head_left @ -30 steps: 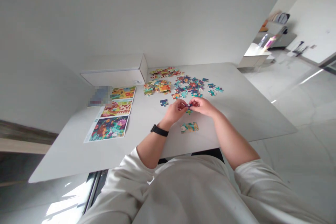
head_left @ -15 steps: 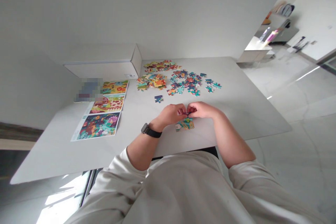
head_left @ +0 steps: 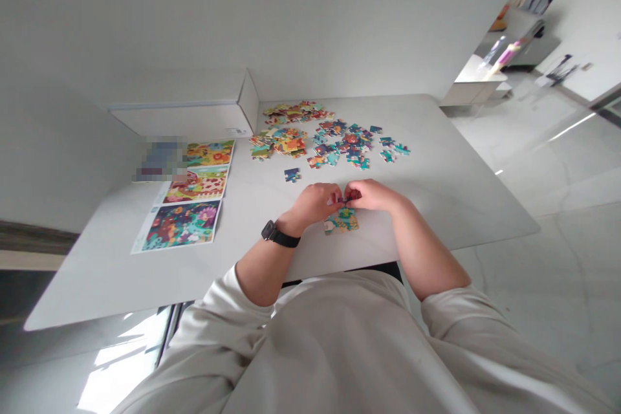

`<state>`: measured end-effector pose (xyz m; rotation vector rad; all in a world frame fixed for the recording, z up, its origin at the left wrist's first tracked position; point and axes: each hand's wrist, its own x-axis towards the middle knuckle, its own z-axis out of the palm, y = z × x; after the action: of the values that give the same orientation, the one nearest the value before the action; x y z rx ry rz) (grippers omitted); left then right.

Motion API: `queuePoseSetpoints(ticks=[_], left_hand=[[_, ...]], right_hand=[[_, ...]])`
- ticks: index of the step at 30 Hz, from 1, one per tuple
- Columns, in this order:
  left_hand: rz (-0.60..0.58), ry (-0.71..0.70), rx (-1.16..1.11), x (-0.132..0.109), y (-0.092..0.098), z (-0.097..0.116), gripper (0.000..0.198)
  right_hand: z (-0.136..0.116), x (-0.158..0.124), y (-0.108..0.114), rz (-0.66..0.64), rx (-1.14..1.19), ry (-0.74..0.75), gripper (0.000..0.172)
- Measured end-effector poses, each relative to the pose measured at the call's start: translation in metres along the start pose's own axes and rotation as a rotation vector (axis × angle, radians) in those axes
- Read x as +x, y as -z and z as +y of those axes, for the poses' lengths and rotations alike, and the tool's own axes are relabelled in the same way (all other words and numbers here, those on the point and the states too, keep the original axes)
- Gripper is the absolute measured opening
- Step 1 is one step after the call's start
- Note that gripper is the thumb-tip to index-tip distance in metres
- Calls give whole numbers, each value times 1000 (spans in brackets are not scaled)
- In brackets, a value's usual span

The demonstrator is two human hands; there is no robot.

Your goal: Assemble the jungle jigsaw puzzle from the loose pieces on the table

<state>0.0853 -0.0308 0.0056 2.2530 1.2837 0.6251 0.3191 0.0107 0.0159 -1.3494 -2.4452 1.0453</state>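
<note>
1. A white cardboard box (head_left: 179,121) sits shut at the far left of the table (whatever it holds stays hidden).
2. The left hand (head_left: 313,202) and right hand (head_left: 373,195) meet, their fingertips firmly pinching a small jigsaw piece (head_left: 345,198), just beyond a joined patch of jigsaw pieces (head_left: 341,222).
3. Loose jigsaw pieces (head_left: 339,142) lie scattered farther off, and a single piece (head_left: 292,174) lies apart from them.
4. Printed picture sheets (head_left: 182,225) lie flat on the white table (head_left: 436,162), which stands on a pale glossy floor (head_left: 557,252).
</note>
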Motion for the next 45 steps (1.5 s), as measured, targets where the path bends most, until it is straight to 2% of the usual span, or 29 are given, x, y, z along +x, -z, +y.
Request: queuePoseSetpoints(ticks=[7, 10, 16, 24, 32, 39, 42, 45], left_hand=[[1, -62, 81, -1, 2, 4, 10], [-9, -67, 114, -2, 1, 5, 18], [-8, 8, 259, -7, -5, 8, 41], [-50, 71, 375, -10, -8, 17, 45], [-90, 167, 399, -10, -6, 24, 51], [-51, 172, 382, -7, -9, 16, 53], [-27, 136, 379, -9, -4, 16, 52], [-46, -18, 339, -18, 2, 16, 44]], right_hand=[[3, 0, 0, 11, -35, 15, 13], [1, -1, 1, 13, -49, 11, 15], [-12, -4, 2, -13, -106, -5, 14], [-20, -6, 3, 16, -177, 83, 13], [-20, -6, 2, -8, -252, 41, 20], [-18, 0, -3, 56, -239, 11, 26], [-17, 2, -5, 85, -243, 13, 23], [-15, 3, -7, 93, -248, 42, 18]])
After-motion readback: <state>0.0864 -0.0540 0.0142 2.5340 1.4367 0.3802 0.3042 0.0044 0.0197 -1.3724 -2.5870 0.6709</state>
